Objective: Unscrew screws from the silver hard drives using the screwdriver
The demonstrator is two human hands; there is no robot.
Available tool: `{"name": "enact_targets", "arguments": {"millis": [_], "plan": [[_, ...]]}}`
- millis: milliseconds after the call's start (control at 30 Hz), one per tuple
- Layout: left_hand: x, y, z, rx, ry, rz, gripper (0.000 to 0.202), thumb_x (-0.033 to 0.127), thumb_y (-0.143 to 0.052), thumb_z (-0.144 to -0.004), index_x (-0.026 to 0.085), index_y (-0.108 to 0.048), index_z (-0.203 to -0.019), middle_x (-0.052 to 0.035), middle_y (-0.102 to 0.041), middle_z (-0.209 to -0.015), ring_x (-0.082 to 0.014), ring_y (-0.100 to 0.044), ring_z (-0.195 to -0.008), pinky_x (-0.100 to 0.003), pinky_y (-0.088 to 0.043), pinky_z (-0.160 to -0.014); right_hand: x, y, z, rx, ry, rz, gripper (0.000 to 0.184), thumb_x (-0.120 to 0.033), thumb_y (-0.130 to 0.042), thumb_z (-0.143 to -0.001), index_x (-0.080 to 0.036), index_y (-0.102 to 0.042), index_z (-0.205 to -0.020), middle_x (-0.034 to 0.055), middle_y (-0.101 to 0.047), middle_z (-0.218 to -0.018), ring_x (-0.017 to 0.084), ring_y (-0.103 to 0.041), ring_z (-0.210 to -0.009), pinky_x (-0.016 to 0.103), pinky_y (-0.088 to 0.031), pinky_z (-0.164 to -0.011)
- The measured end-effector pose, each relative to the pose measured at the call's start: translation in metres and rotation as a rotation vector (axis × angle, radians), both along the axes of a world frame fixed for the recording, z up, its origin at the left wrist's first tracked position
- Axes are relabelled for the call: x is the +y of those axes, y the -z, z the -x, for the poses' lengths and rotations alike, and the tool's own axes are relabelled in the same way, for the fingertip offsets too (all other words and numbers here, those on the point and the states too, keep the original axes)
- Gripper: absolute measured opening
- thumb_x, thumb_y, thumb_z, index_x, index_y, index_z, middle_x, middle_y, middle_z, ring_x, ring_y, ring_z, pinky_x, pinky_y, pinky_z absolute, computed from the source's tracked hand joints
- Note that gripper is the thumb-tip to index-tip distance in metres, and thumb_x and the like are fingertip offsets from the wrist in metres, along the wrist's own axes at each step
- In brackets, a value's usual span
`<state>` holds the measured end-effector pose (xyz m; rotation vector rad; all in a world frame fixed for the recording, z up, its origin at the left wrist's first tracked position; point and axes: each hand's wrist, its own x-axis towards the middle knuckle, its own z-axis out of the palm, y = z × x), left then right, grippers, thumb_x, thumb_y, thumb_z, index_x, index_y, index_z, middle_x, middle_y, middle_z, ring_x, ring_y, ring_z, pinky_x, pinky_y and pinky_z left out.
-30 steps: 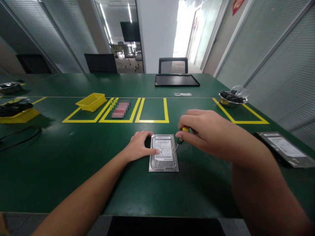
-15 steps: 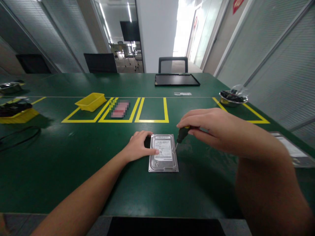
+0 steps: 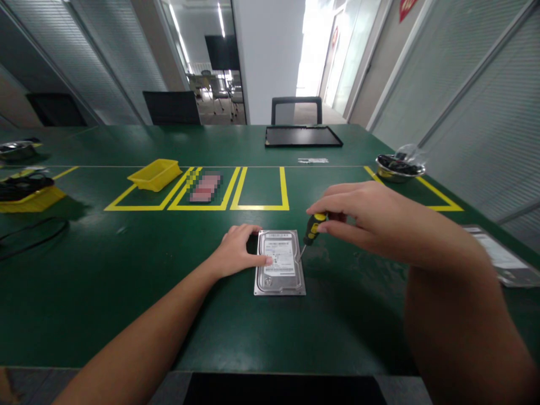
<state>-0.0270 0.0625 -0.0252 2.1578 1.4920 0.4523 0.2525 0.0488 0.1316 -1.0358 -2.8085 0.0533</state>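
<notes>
My left hand [image 3: 236, 250] lies loosely cupped over the far left corner of the hard drive [image 3: 280, 270], thumb tip on its white label, pressing down on it rather than clasping it. The drive lies flat on the green bench [image 3: 126, 292], near the middle of the near edge, its long sides pointing away from me. My right hand [image 3: 358, 216] pinches the yellow-and-black screwdriver [image 3: 312, 228] by its handle top with the fingertips. The tool leans left, and its tip meets the drive's right edge about halfway along.

Bare bench surrounds the drive on the near, left and right sides. Beyond it, toward the far edge, a row of yellow taped boxes [image 3: 261, 191] starts, the nearest one with nothing in it. A yellow tray [image 3: 155, 174] sits in the leftmost box. A metal bowl [image 3: 399, 167] stands far right, and a second flat device [image 3: 498, 256] lies at the right edge, well apart from my forearm. A black cable [image 3: 34, 236] curls by the left edge.
</notes>
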Motion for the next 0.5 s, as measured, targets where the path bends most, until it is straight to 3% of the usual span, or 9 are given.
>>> {"name": "enact_targets", "arguments": {"millis": [267, 500], "plan": [[0.0, 0.0, 0.0, 0.004, 0.001, -0.004, 0.082, 0.071, -0.07, -0.067, 0.021, -0.054, -0.13, -0.0111, -0.058, -0.128, -0.0354, -0.049, -0.118, -0.051, -0.04, -0.101, -0.003, 0.002, 0.008, 0.002, 0.076, 0.012, 0.022, -0.035, -0.053, -0.093, -0.018, -0.063, -0.084, 0.0028, -0.062, -0.082, 0.016, -0.052, -0.073, 0.029, -0.035, -0.065], [0.001, 0.001, -0.001, 0.003, -0.001, -0.014, 0.081, 0.071, -0.07, -0.067, 0.021, -0.054, -0.129, -0.0109, -0.059, -0.127, -0.0353, -0.049, -0.118, -0.051, -0.041, -0.1, -0.006, 0.003, 0.014, -0.005, 0.107, -0.016, 0.022, -0.034, -0.052, -0.092, -0.018, -0.059, -0.079, 0.0025, -0.061, -0.077, 0.014, -0.048, -0.066, 0.028, -0.028, -0.059]]}}
